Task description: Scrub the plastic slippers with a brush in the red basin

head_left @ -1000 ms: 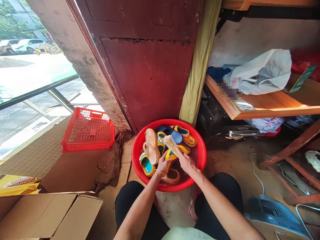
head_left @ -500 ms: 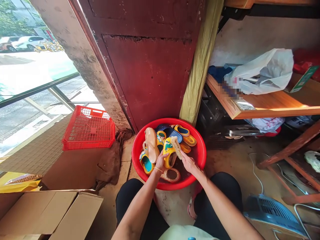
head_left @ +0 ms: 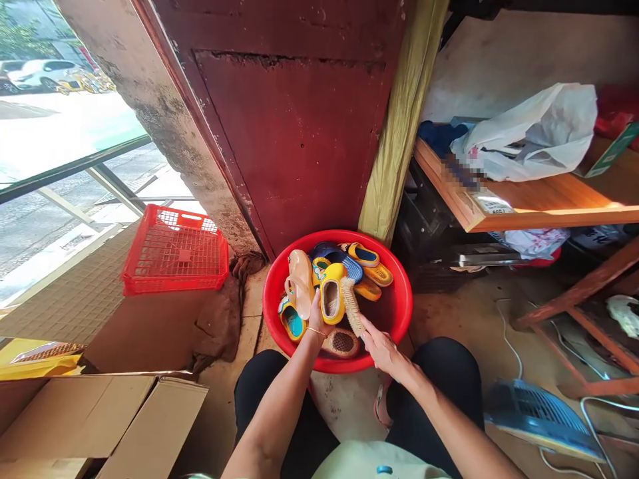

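Two bare hands work over one round red plastic basin [head_left: 394,332] that sits on the concrete floor between the person's two black-trousered knees. The left hand [head_left: 319,316], with one thin gold bangle [head_left: 315,330] at its wrist, is clamped around a yellow clog [head_left: 332,296] and holds it up inside the basin. The right hand [head_left: 384,352] is closed on the end of one scrubbing brush [head_left: 352,307], whose pale bristles lie against the clog's side. The hands stay apart, with clog and brush between them.

I count at least eight more slippers in the basin, mostly yellow, blue and beige, though they overlap too much for an exact number. One red crate [head_left: 174,249] stands to the left of the basin, beside a brown cloth [head_left: 219,319]. There's one cardboard box [head_left: 100,426] at lower left, one blue fan [head_left: 539,416] at lower right, and one white plastic bag [head_left: 529,133] on a wooden shelf [head_left: 549,216].
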{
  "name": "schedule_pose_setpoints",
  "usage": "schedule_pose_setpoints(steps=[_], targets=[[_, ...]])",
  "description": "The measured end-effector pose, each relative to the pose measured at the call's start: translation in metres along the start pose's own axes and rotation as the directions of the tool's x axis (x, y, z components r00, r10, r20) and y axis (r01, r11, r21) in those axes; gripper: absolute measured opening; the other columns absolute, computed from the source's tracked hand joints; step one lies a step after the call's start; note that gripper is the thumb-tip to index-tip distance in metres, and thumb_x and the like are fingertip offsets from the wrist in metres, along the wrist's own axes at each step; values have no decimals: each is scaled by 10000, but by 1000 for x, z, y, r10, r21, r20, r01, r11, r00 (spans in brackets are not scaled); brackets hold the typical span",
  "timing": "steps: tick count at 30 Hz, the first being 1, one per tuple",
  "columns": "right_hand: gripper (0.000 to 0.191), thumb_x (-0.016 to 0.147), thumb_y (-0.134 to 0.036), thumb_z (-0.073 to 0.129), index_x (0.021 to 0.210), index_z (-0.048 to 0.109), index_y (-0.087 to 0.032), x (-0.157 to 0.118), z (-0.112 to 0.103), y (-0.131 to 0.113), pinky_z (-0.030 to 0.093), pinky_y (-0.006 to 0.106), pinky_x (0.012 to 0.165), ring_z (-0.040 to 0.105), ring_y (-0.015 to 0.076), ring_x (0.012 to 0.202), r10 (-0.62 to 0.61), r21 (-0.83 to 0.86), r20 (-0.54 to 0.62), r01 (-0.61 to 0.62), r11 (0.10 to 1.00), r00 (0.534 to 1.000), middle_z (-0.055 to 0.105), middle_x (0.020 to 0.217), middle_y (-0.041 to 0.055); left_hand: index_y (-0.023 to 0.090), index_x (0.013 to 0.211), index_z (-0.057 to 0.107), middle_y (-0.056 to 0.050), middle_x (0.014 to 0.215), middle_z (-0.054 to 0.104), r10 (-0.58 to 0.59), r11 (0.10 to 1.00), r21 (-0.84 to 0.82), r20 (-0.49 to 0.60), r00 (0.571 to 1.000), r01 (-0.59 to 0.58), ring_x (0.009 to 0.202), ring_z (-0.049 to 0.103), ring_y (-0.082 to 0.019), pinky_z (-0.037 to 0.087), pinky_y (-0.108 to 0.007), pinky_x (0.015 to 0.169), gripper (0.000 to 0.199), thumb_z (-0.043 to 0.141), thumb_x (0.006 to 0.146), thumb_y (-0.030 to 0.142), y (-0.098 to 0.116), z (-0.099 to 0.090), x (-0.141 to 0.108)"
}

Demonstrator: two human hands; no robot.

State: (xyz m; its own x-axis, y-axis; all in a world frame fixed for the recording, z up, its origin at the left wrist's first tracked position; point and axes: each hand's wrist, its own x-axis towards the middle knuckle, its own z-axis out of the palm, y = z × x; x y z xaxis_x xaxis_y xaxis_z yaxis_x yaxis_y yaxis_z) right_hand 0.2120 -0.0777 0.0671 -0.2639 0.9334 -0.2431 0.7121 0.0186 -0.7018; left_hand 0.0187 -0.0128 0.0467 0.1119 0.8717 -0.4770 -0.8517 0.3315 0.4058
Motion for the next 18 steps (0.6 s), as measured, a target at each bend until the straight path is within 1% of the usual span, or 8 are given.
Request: schedule_pose_setpoints(steps=[3, 6, 9, 11, 12, 14, 16, 18], targets=[[607, 977, -357, 421, 1575, 370, -265, -3, -2, 4, 599, 279, 755, 736, 194, 809, -114, -102, -15, 112, 988, 993, 759, 1082, 67, 150, 1273, 644, -126, 1021, 759, 27, 998, 49, 16, 1000, -27, 1039, 712, -299, 568, -415, 949, 661, 583, 864, 666, 0, -1, 2], [624, 986, -271, 359, 1605, 286, -237, 29, -11, -6, 553, 299, 940, 700, 208, 1094, -164, -177, -57, 151, 972, 985, 677, 1330, 96, 147, 1300, 634, -157, 1049, 753, -8, 986, 165, 56, 998, -1, 1046, 709, -326, 575, -453, 927, 719, 616, 826, 688, -1, -3, 0], [634, 994, -234, 343, 1616, 239, -176, 68, -23, -25, 528, 351, 994, 677, 237, 1158, -69, -254, -90, 44, 966, 994, 682, 1316, 136, 128, 1294, 635, -181, 1044, 748, -69, 972, 231, 94, 993, 45, 1011, 718, -337, 599, -472, 865, 771, 599, 809, 726, -1, -6, -3], [627, 994, -223, 347, 1608, 256, -134, 81, -28, -31, 518, 369, 1011, 678, 246, 1156, -52, -262, -99, 25, 965, 994, 702, 1270, 159, 113, 1286, 635, -189, 1038, 745, -92, 970, 234, 97, 991, 67, 997, 723, -336, 606, -467, 843, 796, 583, 804, 745, -1, -8, -5], [619, 994, -225, 352, 1602, 275, -134, 81, -29, -30, 515, 366, 1017, 678, 241, 1158, -65, -256, -91, 40, 966, 994, 710, 1254, 154, 110, 1282, 636, -190, 1036, 745, -95, 971, 227, 90, 991, 72, 995, 724, -334, 607, -464, 841, 801, 573, 807, 751, 0, -9, -5], [601, 994, -242, 362, 1591, 321, -187, 70, -27, -22, 514, 343, 1018, 670, 218, 1171, -102, -245, -54, 86, 966, 993, 715, 1260, 110, 114, 1276, 639, -183, 1030, 746, -81, 977, 201, 61, 995, 67, 994, 724, -329, 605, -463, 847, 794, 552, 818, 757, 0, -9, -3], [591, 991, -260, 366, 1582, 348, -237, 49, -27, -8, 516, 315, 1008, 667, 195, 1173, -134, -221, -8, 129, 967, 991, 703, 1293, 70, 131, 1271, 641, -164, 1025, 750, -54, 985, 165, 24, 998, 50, 995, 721, -321, 600, -468, 858, 766, 538, 834, 752, -3, -9, 0], [599, 986, -265, 358, 1585, 344, -242, 27, -32, 6, 527, 297, 971, 690, 189, 1120, -124, -197, 16, 125, 972, 992, 709, 1282, 69, 139, 1252, 648, -151, 1027, 751, -34, 990, 136, -5, 999, 35, 997, 716, -314, 591, -470, 875, 731, 551, 840, 736, -9, -8, 5]])
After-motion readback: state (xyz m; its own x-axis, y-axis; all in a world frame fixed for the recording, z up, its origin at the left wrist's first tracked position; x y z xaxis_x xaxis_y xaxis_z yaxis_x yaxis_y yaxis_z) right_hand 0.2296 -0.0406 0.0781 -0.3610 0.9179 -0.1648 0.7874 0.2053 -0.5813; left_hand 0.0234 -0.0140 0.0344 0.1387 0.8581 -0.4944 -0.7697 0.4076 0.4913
